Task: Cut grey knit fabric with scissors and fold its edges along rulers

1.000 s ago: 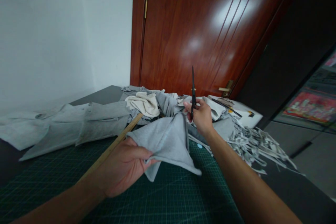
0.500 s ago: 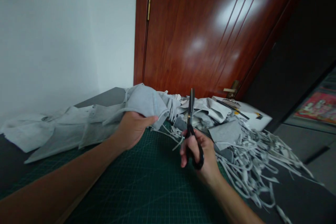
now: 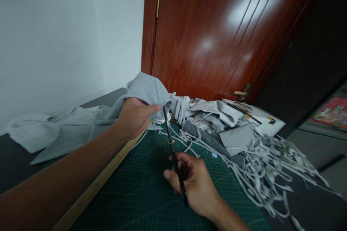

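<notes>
My left hand (image 3: 137, 117) is closed on a piece of grey fabric (image 3: 148, 90), its thumb on top near the lower edge. The cloth is lifted and drapes back over the hand; its far end trails left. In my right hand (image 3: 193, 178) is a pair of black-handled scissors (image 3: 170, 137), pointing up and away. The blade tips meet the fabric edge just right of my left thumb. Whether the blades are apart is hard to make out, as they are seen edge-on. Some fingers of the right hand are hidden behind the handles.
A green cutting mat (image 3: 130, 195) lies below, with a wooden ruler (image 3: 100, 180) across it. More grey cloth (image 3: 73, 137) is spread at left. On the right are cloth scraps (image 3: 217, 112), a tangle of grey strips (image 3: 265, 169) and a white board (image 3: 268, 121). A wooden door (image 3: 200, 32) stands behind.
The scissors have moved left and turned edge-on, bringing their tips to the fabric. My left hand has raised the fabric slightly. The wooden ruler now shows below the left forearm.
</notes>
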`<state>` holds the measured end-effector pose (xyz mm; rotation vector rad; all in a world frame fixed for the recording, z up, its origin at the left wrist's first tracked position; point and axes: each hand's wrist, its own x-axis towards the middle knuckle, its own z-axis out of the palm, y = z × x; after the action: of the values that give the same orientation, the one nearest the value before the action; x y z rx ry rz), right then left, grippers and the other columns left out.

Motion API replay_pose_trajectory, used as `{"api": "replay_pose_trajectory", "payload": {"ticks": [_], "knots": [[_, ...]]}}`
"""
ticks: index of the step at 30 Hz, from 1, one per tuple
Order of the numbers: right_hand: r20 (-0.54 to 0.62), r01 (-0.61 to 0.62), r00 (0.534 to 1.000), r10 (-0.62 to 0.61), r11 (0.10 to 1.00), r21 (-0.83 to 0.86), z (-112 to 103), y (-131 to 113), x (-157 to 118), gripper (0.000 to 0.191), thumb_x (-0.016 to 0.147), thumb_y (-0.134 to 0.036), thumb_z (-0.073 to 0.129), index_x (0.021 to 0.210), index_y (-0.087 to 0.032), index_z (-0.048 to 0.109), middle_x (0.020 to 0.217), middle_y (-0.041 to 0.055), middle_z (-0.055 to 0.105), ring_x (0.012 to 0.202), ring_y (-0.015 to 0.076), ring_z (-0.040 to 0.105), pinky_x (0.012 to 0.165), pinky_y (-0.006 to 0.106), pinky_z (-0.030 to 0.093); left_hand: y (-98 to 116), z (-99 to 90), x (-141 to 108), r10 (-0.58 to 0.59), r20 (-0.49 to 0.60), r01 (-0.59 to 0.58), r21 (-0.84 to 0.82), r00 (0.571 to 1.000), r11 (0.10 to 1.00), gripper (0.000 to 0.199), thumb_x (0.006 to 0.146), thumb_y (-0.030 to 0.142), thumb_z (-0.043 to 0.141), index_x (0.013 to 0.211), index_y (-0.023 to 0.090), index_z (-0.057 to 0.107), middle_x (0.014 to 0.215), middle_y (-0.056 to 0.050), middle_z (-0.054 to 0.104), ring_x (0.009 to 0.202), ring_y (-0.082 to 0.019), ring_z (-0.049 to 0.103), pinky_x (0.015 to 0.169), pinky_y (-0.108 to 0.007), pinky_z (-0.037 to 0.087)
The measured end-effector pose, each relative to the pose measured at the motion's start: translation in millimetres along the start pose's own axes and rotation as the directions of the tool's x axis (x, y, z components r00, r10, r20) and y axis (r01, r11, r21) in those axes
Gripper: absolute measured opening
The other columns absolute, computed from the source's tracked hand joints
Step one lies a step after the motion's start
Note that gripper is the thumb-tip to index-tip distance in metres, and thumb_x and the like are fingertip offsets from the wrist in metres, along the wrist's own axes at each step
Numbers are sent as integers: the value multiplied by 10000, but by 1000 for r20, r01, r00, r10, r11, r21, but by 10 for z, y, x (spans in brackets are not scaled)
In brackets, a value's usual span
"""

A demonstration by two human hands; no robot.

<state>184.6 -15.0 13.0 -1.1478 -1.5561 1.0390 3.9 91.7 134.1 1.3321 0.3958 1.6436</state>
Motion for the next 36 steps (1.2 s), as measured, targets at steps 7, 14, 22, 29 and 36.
{"api": "replay_pose_trajectory", "payload": {"ticks": [7, 14, 22, 29, 36], "knots": [[22, -8, 1000, 8, 1000, -23, 85, 6, -26, 234, 904, -347, 794, 1062, -208, 692, 726, -43, 606, 607, 138, 546, 549, 258, 395, 7, -84, 58, 13, -76, -8, 64, 997, 998, 430, 568, 83, 825, 973, 198, 735, 990, -53, 793, 1206, -328, 707, 1170, -465, 468], [72, -130, 990, 120, 979, 158, 184, -192, -67, 359, 817, -369, 816, 1078, -193, 644, 756, -44, 622, 591, 134, 571, 542, 262, 397, 21, -56, -73, -42, -68, 46, 60, 997, 997, 311, 608, 103, 823, 881, 208, 718, 889, -31, 793, 1135, -322, 730, 1121, -471, 509], [157, -71, 987, 27, 957, 283, 201, -190, -117, 496, 802, -362, 870, 1225, -231, 646, 909, -21, 618, 790, 160, 576, 778, 342, 512, 103, -7, -179, -16, -42, 18, 48, 999, 999, 539, 615, 79, 823, 1138, 196, 763, 1002, -38, 826, 1108, -287, 746, 1114, -440, 503], [142, -60, 989, 31, 977, 203, 225, -201, -124, 387, 785, -325, 846, 1111, -236, 659, 825, -48, 578, 694, 137, 522, 656, 289, 434, 81, -106, -216, -17, -61, 21, 70, 998, 997, 481, 637, 80, 812, 1102, 194, 774, 946, -27, 821, 1116, -278, 726, 1157, -436, 462], [117, -22, 993, 2, 986, 168, 234, -196, -101, 328, 795, -284, 793, 1091, -230, 661, 821, -44, 574, 702, 141, 518, 635, 281, 405, 74, -112, -264, -27, -59, 31, 57, 998, 998, 315, 642, 85, 809, 942, 169, 762, 928, -33, 809, 1022, -281, 726, 1080, -439, 499]]}}
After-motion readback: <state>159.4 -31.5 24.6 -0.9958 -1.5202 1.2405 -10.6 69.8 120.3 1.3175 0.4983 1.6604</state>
